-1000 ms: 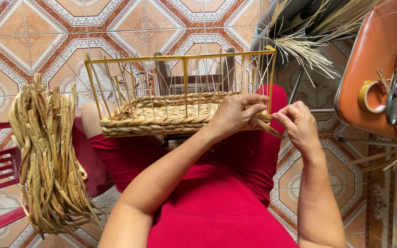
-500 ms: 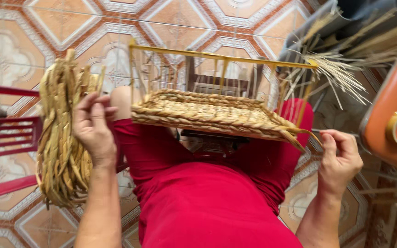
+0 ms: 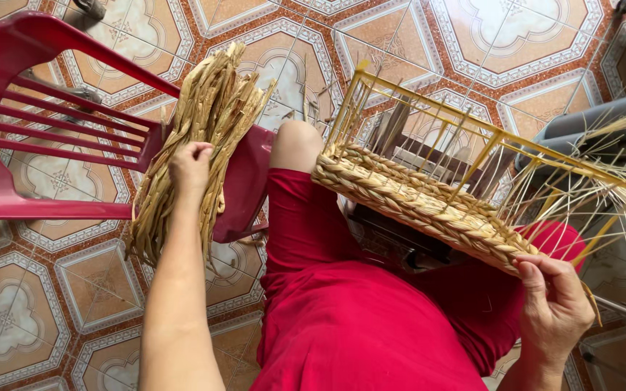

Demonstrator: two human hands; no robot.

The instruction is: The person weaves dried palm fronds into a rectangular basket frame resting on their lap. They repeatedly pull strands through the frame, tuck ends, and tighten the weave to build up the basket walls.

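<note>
- Half-woven basket (image 3: 429, 206) resting tilted across the lap on red trousers (image 3: 356, 318), yellow wire frame (image 3: 501, 137) standing above the woven band.
- Weaving covering only the lower rim: a few braided rows closing the bottom, upright stakes (image 3: 414, 137) showing bare above. Judging from this, well under half of the wall done, most of the height left.
- Right hand (image 3: 556, 304) gripping the near corner of the woven band, fingers curled over the braid; grip closed on the basket.
- Loose thin straws (image 3: 603, 181) fanning out past the far right corner of the frame, untrimmed.
- Left hand (image 3: 191, 165) reaching away to the bundle of dried fibre (image 3: 197, 137), fingers bunched on the strands; grip looking narrow, pinching strands rather than the whole bundle, though exact count not discernible.
- Bundle draping over the seat edge of the red plastic chair (image 3: 45, 123), ends hanging toward the patterned tile floor (image 3: 74, 304).
- Chair standing just beside the left knee; bundle edge touching the seat rim.
- Open floor lying left and below; right side crowded by straws and a grey object (image 3: 595, 127), leaving little swing room there.
</note>
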